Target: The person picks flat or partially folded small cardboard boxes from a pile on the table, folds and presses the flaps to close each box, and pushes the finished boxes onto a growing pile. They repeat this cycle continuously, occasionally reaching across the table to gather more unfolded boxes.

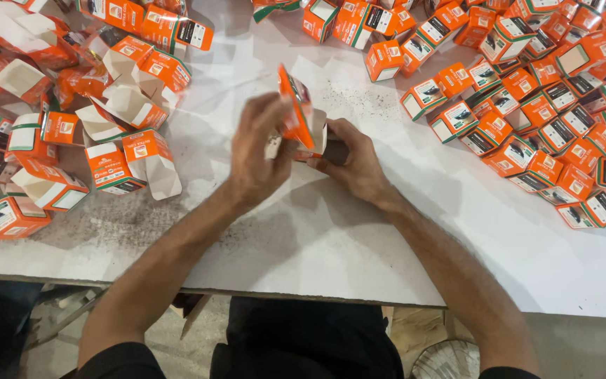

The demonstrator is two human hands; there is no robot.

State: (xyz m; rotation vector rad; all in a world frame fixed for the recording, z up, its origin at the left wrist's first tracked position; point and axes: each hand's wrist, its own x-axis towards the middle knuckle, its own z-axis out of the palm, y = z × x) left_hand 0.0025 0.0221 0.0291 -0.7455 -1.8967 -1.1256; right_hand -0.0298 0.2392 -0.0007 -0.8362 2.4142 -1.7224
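Both hands grasp one orange box above the middle of a white table: left hand, right hand. Open boxes crowd left, closed boxes right, floor below.

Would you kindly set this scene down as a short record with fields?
Left hand: left hand grips the orange carton, flap open
Right hand: right hand holds the carton's lower end
Surface: white table
Left of hands: open cartons, flaps up, loosely heaped
Right of hands: closed cartons, many, lying close together
Table edge: dark trousers below, near the person
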